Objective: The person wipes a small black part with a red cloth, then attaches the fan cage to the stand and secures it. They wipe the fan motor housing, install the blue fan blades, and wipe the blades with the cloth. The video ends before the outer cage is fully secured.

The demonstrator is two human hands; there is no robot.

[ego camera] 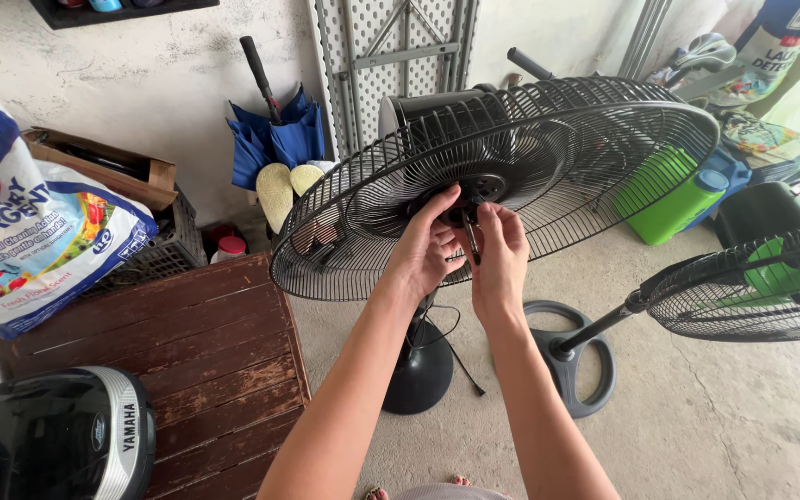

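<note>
Head view: concrete floor (715, 417), cluttered storeroom.

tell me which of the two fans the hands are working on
The big black fan in the middle: the left hand and right hand meet at its grille hub. The other fan lies tipped over at the right, untouched.

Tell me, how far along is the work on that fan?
Early, it seems. The front cover looks to be off the fan's wire cage already. Right now the left hand and right hand are both at the hub. The cage remains on its stand.
</note>
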